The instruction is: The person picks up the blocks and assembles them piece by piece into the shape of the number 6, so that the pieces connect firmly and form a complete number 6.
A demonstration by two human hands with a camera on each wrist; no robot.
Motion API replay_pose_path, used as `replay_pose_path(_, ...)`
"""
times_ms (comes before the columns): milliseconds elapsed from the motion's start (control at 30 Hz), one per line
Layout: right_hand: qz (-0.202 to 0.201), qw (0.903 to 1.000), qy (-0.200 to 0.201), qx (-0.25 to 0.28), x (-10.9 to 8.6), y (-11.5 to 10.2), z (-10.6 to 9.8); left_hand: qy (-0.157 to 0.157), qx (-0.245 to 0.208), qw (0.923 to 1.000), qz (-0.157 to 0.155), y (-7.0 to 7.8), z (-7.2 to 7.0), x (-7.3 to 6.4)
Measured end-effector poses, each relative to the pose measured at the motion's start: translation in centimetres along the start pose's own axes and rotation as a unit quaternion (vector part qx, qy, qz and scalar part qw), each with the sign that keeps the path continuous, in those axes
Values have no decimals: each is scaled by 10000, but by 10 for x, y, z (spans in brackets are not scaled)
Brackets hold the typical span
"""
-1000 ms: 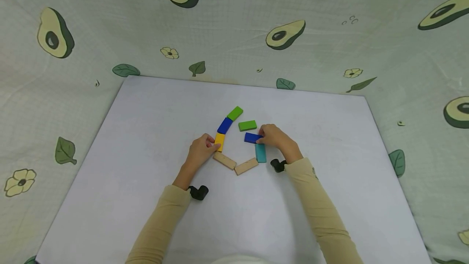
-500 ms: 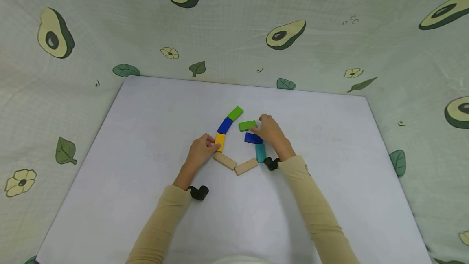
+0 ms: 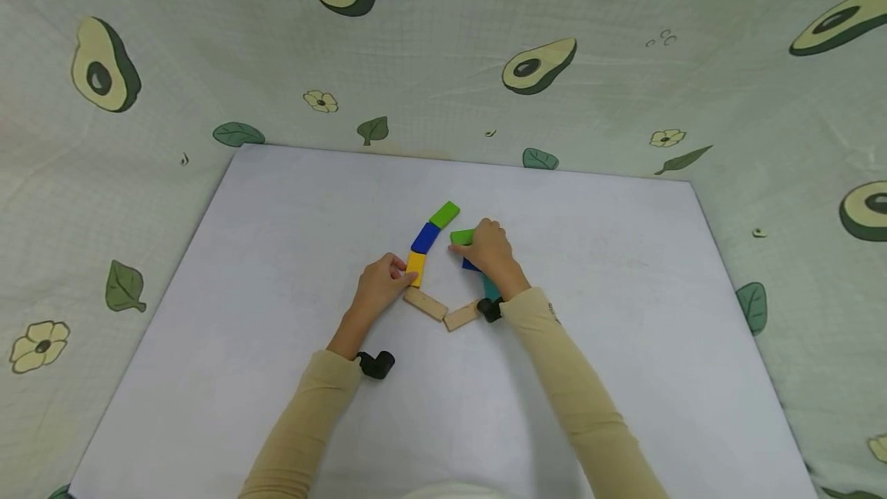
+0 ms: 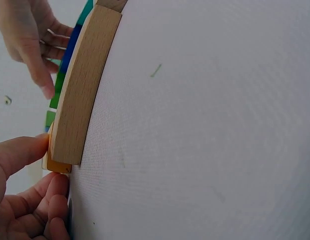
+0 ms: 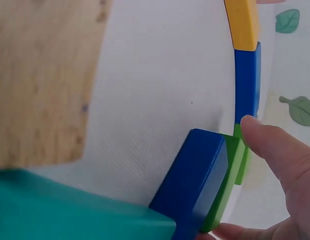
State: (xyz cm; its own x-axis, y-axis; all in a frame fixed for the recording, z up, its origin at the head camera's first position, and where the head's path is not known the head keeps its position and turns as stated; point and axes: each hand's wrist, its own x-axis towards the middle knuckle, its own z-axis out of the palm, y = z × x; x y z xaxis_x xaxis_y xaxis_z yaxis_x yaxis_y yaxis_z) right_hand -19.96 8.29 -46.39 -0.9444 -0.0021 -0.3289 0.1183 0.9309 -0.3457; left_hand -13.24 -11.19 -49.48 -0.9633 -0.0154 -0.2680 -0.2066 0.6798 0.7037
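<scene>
Item under inspection: a green block [image 3: 460, 237], lying on the table [image 3: 589, 252] near the open top of a ring of blocks. Its left end stands apart from a second green block [image 3: 445, 214]. On my side of it lies a blue block [image 5: 189, 170], so close that I cannot confirm whether the two touch. A teal block [image 5: 70, 215] follows, then two bare wooden blocks, one right [image 3: 461, 316], one left [image 3: 426, 303].

Right hand [image 3: 493, 252]: thumb at the left end of the green block, fingers at its right end, pinching it lengthwise. How hard they press cannot be read.

Left hand [image 3: 379, 283]: thumb and fingers clamped on a yellow block [image 3: 414, 268] at the near end of the left run, with a second blue block [image 3: 425, 238] and the second green block beyond it.

Handling assessment: the bare pieces show wood grain, and I judge the coloured ones to be painted wood as well. I expect the green block to be light, stiff and hard to damage, its smooth coat a little slippery under dry skin. Best hold is low on the two short ends, with light, even pressure. A grip across the long sides would crowd the blue block and could nudge it out of line.
</scene>
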Motion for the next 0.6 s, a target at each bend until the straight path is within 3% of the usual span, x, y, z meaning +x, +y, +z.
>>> replay_pose_path(267,126,9999,-33,-11,3,-4,0,-10,19,10000,-16,0,0,0)
replay_pose_path(600,-519,9983,-259,-46,4,-8,3,16,-1,10000,38,-2,2,1)
